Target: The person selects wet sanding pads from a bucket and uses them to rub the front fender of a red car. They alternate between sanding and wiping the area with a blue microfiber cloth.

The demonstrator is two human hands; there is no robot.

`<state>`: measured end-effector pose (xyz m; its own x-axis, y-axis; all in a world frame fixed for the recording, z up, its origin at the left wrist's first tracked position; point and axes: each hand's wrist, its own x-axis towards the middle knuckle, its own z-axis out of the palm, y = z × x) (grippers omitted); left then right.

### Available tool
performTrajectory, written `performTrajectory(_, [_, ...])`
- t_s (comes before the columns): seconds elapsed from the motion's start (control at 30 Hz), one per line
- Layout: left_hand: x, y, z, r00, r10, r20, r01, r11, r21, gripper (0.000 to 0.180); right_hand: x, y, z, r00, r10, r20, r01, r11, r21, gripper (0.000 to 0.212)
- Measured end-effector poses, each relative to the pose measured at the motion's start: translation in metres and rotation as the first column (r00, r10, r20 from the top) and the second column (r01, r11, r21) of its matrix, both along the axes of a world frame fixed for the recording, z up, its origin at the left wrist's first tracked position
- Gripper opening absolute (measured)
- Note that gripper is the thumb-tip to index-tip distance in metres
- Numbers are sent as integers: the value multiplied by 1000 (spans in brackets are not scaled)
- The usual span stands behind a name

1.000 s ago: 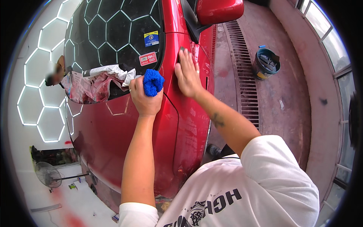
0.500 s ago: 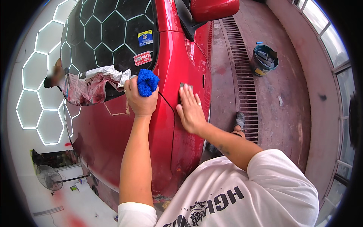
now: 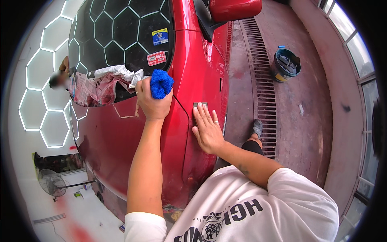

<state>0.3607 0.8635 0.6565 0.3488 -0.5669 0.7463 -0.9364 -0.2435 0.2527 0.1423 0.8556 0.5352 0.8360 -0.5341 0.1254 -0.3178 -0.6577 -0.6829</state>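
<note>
My left hand (image 3: 153,103) is wrapped around a bunched blue microfibre cloth (image 3: 162,84), which sticks out above the fist. That hand is over the red car (image 3: 133,153), near the lower corner of its dark glass. My right hand (image 3: 208,131) lies flat against the car's side panel, its fingers stretched out. Under the fingertips is a thin grey-brown piece that looks like sandpaper (image 3: 196,105), pressed to the red paint; most of it is hidden by the fingers. A panel seam runs between the two hands.
Crumpled newspaper (image 3: 100,86) lies along the glass's lower edge. A side mirror (image 3: 236,9) juts out at the top. On the floor at right stand a dark bucket (image 3: 285,66) holding grey pieces and a long drain grate (image 3: 258,72). A fan (image 3: 51,182) is at lower left.
My right hand has slid down the panel toward me, with the sandpaper under its fingers. My left hand keeps the cloth in nearly the same place over the car.
</note>
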Motion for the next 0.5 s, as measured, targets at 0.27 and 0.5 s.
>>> performTrajectory(0.27, [4,0,-3,1000,-15,3,14,999,50,50,45,-97,20,960,-156,232,128,983,129,65])
performTrajectory(0.5, [1,-1,0,999,-4,43,3,1000,13,50,-18,-15,13,994,105,-34,-110,964,-241,72])
